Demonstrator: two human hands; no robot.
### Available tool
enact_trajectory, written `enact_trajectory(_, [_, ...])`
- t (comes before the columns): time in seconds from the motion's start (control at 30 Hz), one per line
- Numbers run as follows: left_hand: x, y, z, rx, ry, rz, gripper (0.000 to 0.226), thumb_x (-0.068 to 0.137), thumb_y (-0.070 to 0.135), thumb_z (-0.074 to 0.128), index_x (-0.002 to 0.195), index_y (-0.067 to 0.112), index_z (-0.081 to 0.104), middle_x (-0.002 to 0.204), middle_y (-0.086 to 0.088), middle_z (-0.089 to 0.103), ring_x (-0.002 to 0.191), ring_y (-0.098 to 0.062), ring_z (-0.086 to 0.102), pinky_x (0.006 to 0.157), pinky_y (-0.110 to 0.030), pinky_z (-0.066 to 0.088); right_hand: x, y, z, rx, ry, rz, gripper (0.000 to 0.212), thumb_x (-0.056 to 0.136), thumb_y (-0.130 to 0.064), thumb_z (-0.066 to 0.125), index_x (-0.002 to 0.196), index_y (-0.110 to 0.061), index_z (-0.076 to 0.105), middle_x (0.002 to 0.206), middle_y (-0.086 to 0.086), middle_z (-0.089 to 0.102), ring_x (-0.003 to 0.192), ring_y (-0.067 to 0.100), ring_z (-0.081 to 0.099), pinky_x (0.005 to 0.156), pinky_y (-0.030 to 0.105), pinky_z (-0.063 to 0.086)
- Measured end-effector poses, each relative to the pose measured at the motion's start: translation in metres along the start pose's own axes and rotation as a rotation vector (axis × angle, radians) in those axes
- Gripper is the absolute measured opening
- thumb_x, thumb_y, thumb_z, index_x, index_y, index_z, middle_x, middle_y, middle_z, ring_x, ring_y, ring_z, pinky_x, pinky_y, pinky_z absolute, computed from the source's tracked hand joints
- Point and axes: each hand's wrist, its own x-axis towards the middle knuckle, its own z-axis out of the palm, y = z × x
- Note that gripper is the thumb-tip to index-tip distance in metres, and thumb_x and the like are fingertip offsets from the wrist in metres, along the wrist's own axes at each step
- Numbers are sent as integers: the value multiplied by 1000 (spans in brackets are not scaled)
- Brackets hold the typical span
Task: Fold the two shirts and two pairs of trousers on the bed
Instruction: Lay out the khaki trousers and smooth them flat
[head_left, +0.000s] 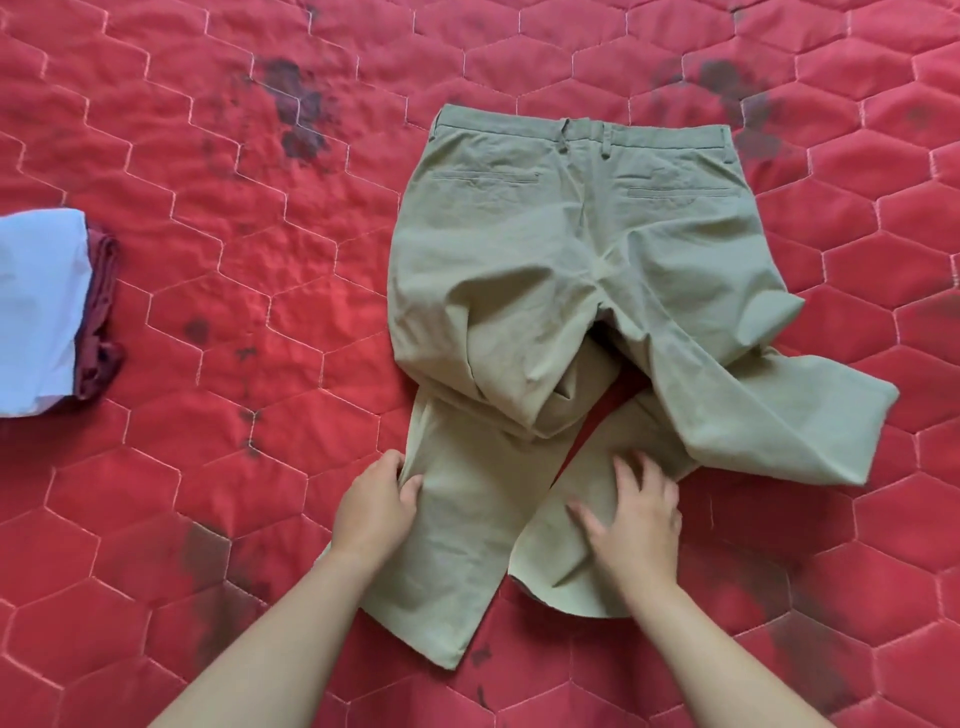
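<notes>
On the bed (208, 270), trousers (571, 249), left hand (374, 506) pinching, right hand (631, 525) atop

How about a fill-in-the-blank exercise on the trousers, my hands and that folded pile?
The khaki trousers lie on a ___ quilted bed cover.
Their ___ pockets face up.
The left hand pinches one leg's edge; the right hand presses on the other leg with fingers ___.
In the folded pile, the light blue garment lies ___ top of the maroon garment.
Missing words: red; back; spread; on.
</notes>
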Motion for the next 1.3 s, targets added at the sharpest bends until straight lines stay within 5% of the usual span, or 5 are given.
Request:
enact_trajectory(0.3, [-77,-40,12,-27,-37,-104,17,91,28,54,84,13,47,74,2,56,73,-22,55,60,-35,37,-23,15,3,159,59,-216,3,79,-16,70,80,-13,70,86,-1,59,90,22,50,79,41,43])
enact_trajectory(0.6, [-185,-118,23,46,-241,-113,19,89,29,56,86,12,48,80,1,56,88,-27,58,65,-35,39,-197,59,44,-20,-222,-318,5,85,-28,62,85,-24,66,85,-17,48,93,15,51,74,30,41])
enact_trajectory(0.77, [-206,-134,33,152,-30,48,60,85,27,63,134,9,34,136,-12,40,124,-30,41,96,-42,40,-230,71,39,-16,-104,-243,20,79,-44,64,94,-31,63,108,-10,52,106,13,48,85,38,39])
enact_trajectory(0.97, [-151,-83,67,445,9,488,68,87,38,57,145,34,22,156,2,9,142,-23,11,107,-44,28,-173,55,46,268,208,14,69,73,-24,76,132,-21,41,142,8,21,126,31,35,102,39,35])
enact_trajectory(1.3, [-186,-58,100,573,-192,407,58,94,46,40,146,38,16,157,-1,8,137,-27,22,103,-43,34,-205,106,20,220,-22,-195,60,77,-3,60,133,-23,48,139,6,34,122,26,41,100,35,40])
